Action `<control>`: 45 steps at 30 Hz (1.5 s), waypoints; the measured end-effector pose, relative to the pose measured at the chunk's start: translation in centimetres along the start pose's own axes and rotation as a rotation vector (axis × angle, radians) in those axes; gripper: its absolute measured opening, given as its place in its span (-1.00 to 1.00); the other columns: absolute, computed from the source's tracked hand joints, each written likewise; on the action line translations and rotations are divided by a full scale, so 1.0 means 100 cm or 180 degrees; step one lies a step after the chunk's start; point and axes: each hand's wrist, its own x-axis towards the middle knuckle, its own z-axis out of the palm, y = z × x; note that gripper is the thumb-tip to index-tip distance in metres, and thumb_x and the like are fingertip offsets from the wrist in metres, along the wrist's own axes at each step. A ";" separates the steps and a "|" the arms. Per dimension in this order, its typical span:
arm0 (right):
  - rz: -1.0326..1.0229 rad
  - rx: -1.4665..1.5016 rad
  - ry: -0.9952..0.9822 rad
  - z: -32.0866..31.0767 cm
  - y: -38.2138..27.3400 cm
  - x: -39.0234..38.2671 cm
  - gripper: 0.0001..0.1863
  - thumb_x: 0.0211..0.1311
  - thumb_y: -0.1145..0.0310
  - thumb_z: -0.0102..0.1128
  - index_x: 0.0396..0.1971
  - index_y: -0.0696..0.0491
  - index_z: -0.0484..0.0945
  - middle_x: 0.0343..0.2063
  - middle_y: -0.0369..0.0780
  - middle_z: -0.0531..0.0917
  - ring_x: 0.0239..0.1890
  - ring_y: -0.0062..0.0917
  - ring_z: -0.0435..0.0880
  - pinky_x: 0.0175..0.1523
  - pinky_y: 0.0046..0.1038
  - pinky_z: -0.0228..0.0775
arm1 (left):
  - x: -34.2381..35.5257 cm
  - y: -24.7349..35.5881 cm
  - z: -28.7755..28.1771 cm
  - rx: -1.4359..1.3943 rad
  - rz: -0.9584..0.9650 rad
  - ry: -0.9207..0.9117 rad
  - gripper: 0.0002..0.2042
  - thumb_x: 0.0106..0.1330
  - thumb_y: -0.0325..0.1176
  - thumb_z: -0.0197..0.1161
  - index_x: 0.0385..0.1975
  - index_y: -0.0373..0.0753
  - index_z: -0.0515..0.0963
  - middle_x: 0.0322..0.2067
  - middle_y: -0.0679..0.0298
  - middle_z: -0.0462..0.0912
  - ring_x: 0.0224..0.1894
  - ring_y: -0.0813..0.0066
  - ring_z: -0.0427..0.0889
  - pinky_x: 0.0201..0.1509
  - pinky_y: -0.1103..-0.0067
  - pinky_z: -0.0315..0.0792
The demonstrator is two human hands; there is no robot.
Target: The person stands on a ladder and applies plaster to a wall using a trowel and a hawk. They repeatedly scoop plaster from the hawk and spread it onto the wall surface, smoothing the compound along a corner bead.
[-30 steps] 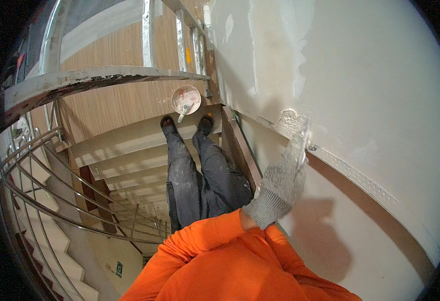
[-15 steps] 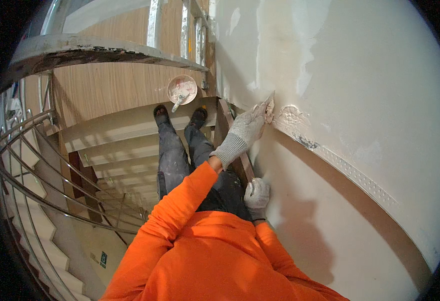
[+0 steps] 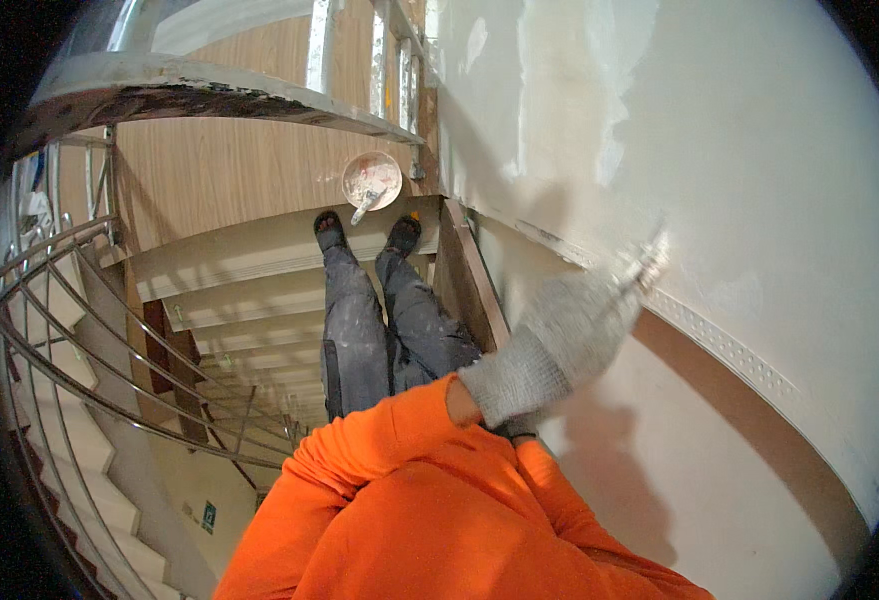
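Note:
My left hand (image 3: 559, 345), in a grey knit glove, reaches across to the wall (image 3: 759, 170) on the right. Its fingers are closed round a putty knife (image 3: 647, 264), smeared by motion, at the wall's lower edge. A perforated white corner bead (image 3: 729, 345) runs along that edge, with pale filler about the knife. Below my left wrist, only the cuff end of my right hand (image 3: 521, 427) shows; its fingers are hidden. A round tub (image 3: 346, 187) of pinkish-white filler stands beyond my feet, a second putty knife (image 3: 363, 208) leaning in it.
A brown board (image 3: 476, 265) slopes beside my right leg. Stairs (image 3: 249, 305) descend under me, bounded at left by a curved metal railing (image 3: 89, 405). Ahead, a paint-spattered metal ladder or scaffold frame (image 3: 249, 95) crosses over the wood-look floor (image 3: 229, 165).
My left hand has swept the putty knife rightward along the wall's edge, past the thick filler patch. It now covers my right hand, which was visible closed against the wall beside the brown board.

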 end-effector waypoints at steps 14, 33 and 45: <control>0.0304 0.0415 0.0254 0.001 -0.016 0.003 -0.76 0.29 0.39 0.25 -0.10 0.14 0.65 -0.13 -0.05 0.68 -0.03 -0.14 0.64 0.15 -0.16 0.44 | -0.071 -0.175 0.056 -0.1994 -0.1551 0.1717 -0.52 0.58 -0.41 0.00 0.45 -0.33 0.25 0.33 0.09 0.46 0.31 0.44 0.47 0.35 0.54 0.35; 0.0291 0.0260 0.0043 0.010 -0.009 -0.010 -0.76 0.27 0.37 0.26 -0.12 0.14 0.63 -0.08 -0.02 0.68 -0.03 -0.06 0.64 0.15 -0.07 0.46 | -0.054 -0.065 0.099 -0.1116 -0.0967 0.1276 -0.49 0.31 -0.43 0.13 0.31 -0.20 0.45 0.22 -0.05 0.55 0.25 -0.03 0.52 0.34 0.26 0.39; 0.0233 0.0316 0.0264 0.010 -0.010 0.000 -0.77 0.30 0.34 0.26 -0.12 0.12 0.65 -0.07 -0.05 0.68 -0.02 -0.10 0.64 0.13 -0.12 0.47 | -0.031 -0.256 0.088 0.0643 -0.1235 0.0306 -0.48 0.36 -0.46 0.06 0.34 -0.39 0.32 0.24 -0.08 0.49 0.26 0.07 0.51 0.34 0.30 0.42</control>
